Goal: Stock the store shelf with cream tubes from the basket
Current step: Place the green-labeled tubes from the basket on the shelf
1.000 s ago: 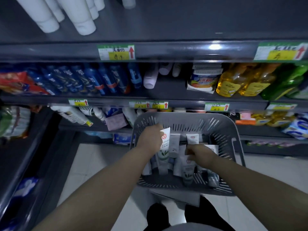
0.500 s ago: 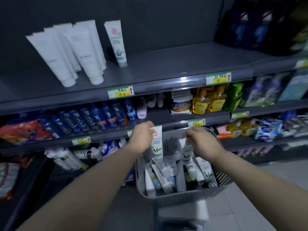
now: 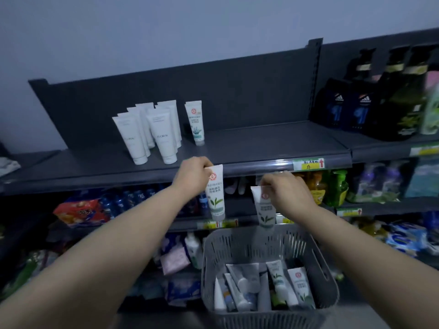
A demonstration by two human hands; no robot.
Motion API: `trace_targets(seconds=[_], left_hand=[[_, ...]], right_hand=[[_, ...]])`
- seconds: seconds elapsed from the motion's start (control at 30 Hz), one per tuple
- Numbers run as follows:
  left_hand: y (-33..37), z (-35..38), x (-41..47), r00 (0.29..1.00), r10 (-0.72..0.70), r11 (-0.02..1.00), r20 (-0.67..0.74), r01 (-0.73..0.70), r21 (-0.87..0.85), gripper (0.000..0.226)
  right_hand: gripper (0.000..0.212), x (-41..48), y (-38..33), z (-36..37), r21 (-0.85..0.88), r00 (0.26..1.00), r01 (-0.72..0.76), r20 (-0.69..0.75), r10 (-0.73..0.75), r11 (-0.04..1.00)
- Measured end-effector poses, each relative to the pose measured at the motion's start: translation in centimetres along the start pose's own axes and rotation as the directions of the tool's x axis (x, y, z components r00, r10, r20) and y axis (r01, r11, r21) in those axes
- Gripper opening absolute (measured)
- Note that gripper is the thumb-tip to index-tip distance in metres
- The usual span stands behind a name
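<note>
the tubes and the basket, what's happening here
A person is stocking a store shelf. The left hand holds one cream tube by its flat end, and the right hand holds another tube the same way, both hanging cap down above the grey basket. More tubes lie in the basket. On the top shelf a group of white tubes and one printed tube already stand upright.

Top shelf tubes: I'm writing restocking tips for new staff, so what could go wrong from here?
The left hand and right hand each pinch a leaf-print tube only by its flat top end, so either could slip. The white tubes and the lone printed tube stand on narrow caps; a bump might topple them.
</note>
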State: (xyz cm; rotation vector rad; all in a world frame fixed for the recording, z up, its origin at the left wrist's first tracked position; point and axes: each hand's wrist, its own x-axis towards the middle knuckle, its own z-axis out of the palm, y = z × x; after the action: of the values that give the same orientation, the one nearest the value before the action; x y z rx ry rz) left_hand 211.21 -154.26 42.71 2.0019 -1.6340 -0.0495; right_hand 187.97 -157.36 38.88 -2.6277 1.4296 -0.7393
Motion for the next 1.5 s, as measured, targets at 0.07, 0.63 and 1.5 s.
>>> trace_targets(seconds=[0.07, 0.63, 1.5], left_hand=[[0.2, -1.9, 1.6, 0.999, 0.011, 0.999, -0.033, -0.01, 0.037, 0.022], [-2.5, -9.2, 20.2, 0.989, 0.144, 0.975, -0.042, -0.135, 0.178, 0.022], [-7.0, -11.0, 25.7, 0.967, 0.246, 0.953, -0.072, -0.227, 0.198, 0.042]], right_hand=[[0.021, 1.5, -0.9, -1.1, -0.019, 0.999, 0.022, -0.04, -0.023, 1.0], [0.019, 16.7, -8.4, -2.5, -0.044, 0.97, -0.061, -0.239, 0.048, 0.997], [0.026, 28.1, -14.6, 5.3, 0.013, 0.985, -0.081, -0.149, 0.082, 0.997]])
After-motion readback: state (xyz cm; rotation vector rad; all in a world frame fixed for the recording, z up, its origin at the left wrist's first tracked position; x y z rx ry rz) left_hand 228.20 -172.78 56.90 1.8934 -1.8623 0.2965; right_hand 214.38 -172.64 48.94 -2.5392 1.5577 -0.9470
